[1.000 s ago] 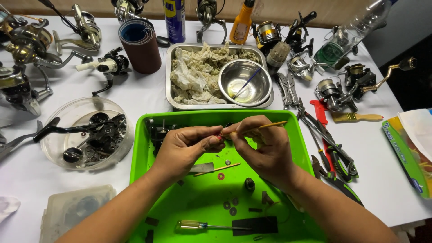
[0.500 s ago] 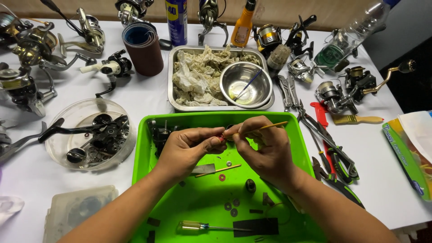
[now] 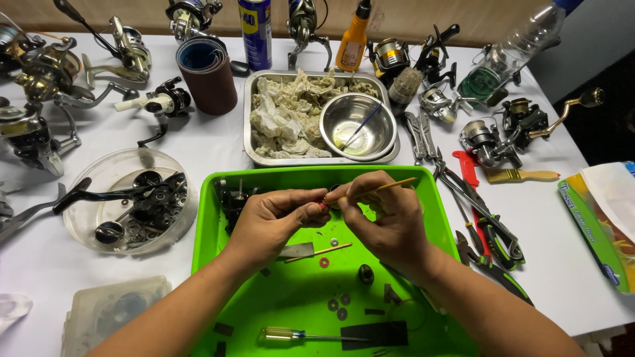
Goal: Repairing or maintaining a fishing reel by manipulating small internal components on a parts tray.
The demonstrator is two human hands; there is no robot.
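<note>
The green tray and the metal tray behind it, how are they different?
The green tray is bright plastic; the metal tray is shiny steel. The green tray holds small washers, a screwdriver and dark parts; the metal tray holds crumpled rags and a steel bowl. Both hands work over the green tray, none over the metal tray. Both are rectangular with raised rims, on the white table.

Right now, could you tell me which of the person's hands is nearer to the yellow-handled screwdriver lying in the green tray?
Left. The left hand is above the screwdriver, nearly over its yellow handle; the right hand is further off, up and to the right, holding a thin stick.
</note>
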